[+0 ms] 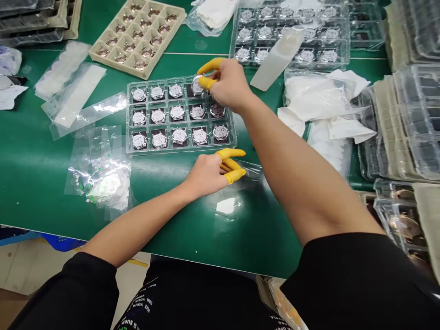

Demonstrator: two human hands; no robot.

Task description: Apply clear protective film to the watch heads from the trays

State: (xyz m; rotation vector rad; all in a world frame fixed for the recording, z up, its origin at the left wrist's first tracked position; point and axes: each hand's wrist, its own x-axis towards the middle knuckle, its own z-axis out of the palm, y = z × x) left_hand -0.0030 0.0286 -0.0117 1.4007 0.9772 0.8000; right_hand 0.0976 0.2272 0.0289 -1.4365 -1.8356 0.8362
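A clear plastic tray (129, 123) lies before me, its compartments holding silver round watch cases (177, 112), backs up, on dark pads. My right hand (228, 85), in yellow finger cots, reaches over the tray's far row. Its thumb and forefinger pinch a silver watch case (196, 86) by the edge, tilted at its compartment; the fingers hide part of it. Just off the tray's near edge, my left hand (209, 174) hovers low over the table with its yellow-covered fingers apart. A clear plastic film (252, 170) lies close to its fingertips; whether they touch it I cannot tell.
A beige tray (147, 73) of rose-gold watch parts sits at the back left. Another clear tray (345, 50) of watch cases is behind my right hand. Clear bags (106, 183) with small dots lie left. White packets (309, 96) and stacked trays (385, 128) are right.
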